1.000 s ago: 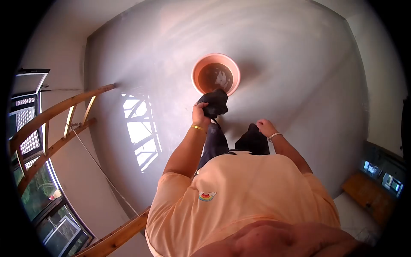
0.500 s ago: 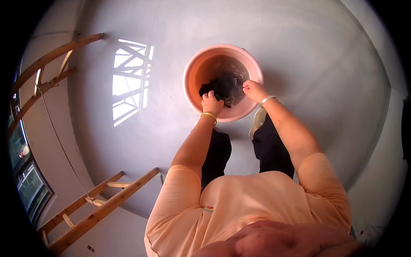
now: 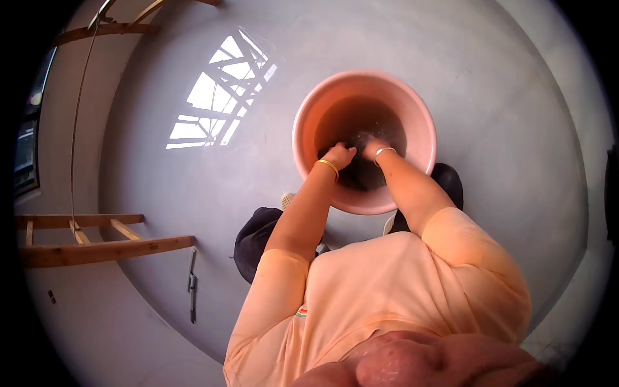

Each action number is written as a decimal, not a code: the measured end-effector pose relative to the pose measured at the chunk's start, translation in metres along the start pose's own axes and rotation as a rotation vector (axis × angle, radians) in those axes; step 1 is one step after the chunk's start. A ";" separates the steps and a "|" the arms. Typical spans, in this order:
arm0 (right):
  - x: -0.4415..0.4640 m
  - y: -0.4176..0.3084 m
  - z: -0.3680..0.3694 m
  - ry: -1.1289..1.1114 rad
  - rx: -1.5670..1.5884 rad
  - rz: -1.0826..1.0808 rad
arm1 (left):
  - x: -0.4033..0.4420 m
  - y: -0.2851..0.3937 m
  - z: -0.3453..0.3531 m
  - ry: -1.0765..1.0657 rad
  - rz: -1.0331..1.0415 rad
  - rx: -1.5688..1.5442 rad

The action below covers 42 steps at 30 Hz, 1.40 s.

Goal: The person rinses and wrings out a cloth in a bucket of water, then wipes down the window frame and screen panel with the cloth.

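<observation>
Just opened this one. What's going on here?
A person is bent over a pink basin of murky water on the gray floor, both hands down in it. The left hand and right hand are close together at what looks like dark cloth in the water. Small splashes show by the right hand; how firmly either hand grips the cloth can't be made out.

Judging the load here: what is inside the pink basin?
Murky water, dark cloth, the left hand and the right hand. Water and splash cover the right fingertips, the cloth's underside and the bottom of the pink basin.
</observation>
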State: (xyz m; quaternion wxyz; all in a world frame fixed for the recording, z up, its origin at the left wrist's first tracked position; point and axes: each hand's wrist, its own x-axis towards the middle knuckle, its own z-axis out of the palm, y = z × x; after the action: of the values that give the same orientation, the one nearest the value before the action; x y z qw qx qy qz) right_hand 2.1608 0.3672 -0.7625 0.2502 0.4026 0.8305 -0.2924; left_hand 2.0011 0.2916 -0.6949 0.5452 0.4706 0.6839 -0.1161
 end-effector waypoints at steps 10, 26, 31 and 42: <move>-0.144 -0.063 -0.104 -0.131 1.278 -0.437 | -0.028 0.015 0.009 0.065 0.317 -1.943; -0.037 -0.047 -0.101 0.614 0.522 0.199 | -0.037 0.043 0.002 0.078 0.174 -2.058; -0.028 -0.007 -0.063 0.480 -0.104 0.364 | -0.027 0.022 0.005 0.432 0.203 -1.751; -0.027 -0.034 -0.056 0.389 0.648 -0.460 | -0.041 0.028 -0.006 -0.030 0.022 -1.756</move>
State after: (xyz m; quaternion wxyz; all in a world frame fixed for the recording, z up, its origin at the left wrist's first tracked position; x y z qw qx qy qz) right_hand 2.1377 0.3747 -0.6957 -0.1216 0.3124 0.7956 -0.5046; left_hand 2.0177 0.2894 -0.6480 0.7204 -0.1142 0.5143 0.4511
